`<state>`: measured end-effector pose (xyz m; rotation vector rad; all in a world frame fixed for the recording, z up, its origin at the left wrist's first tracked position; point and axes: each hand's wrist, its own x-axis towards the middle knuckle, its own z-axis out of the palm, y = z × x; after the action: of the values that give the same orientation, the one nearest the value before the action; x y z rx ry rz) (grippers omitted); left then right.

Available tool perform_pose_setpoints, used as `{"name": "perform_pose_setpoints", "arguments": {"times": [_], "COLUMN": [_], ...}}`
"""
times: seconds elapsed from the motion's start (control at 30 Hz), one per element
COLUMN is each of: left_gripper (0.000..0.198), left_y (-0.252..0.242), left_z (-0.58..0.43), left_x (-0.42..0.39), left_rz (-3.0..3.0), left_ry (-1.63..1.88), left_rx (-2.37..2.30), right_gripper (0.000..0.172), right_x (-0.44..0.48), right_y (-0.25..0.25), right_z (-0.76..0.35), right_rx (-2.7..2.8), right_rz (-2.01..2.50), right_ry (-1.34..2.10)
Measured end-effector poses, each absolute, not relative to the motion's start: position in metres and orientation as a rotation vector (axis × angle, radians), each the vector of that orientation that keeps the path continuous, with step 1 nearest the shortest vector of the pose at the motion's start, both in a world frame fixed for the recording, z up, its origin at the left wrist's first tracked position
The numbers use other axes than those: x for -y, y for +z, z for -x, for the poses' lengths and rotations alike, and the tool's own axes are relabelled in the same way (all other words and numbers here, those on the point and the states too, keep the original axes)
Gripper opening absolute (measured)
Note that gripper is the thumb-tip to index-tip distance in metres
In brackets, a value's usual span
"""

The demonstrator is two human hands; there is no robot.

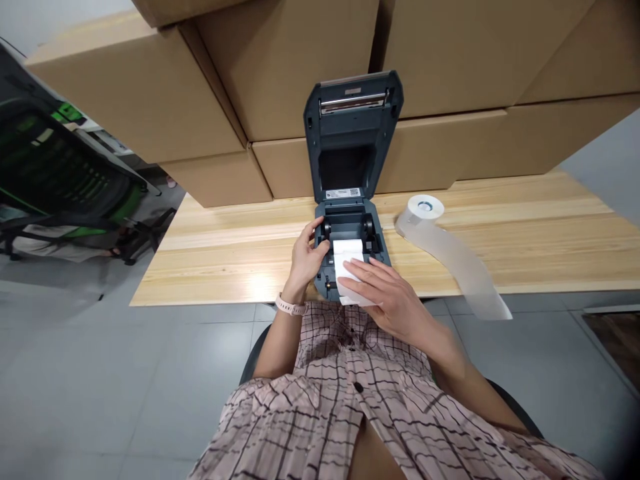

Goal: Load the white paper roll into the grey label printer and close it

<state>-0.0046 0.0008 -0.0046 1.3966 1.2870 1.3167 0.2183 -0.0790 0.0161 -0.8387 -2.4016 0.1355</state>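
Note:
A dark grey label printer [377,248] stands at the table's front edge with its lid [355,127] raised. A white paper label strip [347,250] lies over its open inside, its lower end at the front of the printer. My left hand [306,257] touches the printer's left side, index finger and thumb spread apart on the rim; its other fingers are partly hidden. Across the lower part of the strip lies my right hand [383,293], fingers stretched out nearly flat. Whether its thumb, out of sight, pinches the paper cannot be seen.
Right of the printer a roll of labels [425,208] rests on the wooden table [240,247], its long loose tail [463,263] hanging over the front edge. Stacked cardboard boxes [290,73] stand close behind the lid. An office chair [65,173] is on the left.

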Motion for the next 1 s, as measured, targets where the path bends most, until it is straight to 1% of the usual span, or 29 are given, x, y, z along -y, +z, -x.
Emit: {"name": "perform_pose_setpoints", "arguments": {"times": [0.27, 0.47, 0.6, 0.8, 1.0], "left_gripper": [0.057, 0.058, 0.057, 0.06, 0.061], "left_y": [-0.0095, -0.0119, -0.0138, -0.0151, -0.013], "left_z": [0.0083, 0.01, 0.0107, 0.0111, 0.0097], "left_x": [-0.003, -0.0043, -0.005, -0.0045, -0.0032], "left_rz": [-1.452, -1.484, -1.492, -1.482, -1.472], "left_ry": [1.302, 1.283, 1.29, 1.278, 1.279], "left_rx": [-1.224, -1.188, -1.152, -1.142, -1.157], "right_gripper": [0.043, 0.032, 0.03, 0.031, 0.039], "right_x": [0.0801, 0.0814, 0.0813, 0.0805, 0.0807], "right_y": [0.015, 0.0197, 0.0216, 0.0199, 0.0164], "right_z": [-0.217, -0.2177, -0.219, -0.2202, -0.2205], "right_rx": [2.367, 2.343, 2.344, 2.333, 2.307], "right_rz": [0.848, 0.852, 0.843, 0.833, 0.844], "right_ry": [0.168, 0.17, 0.172, 0.18, 0.248]}}
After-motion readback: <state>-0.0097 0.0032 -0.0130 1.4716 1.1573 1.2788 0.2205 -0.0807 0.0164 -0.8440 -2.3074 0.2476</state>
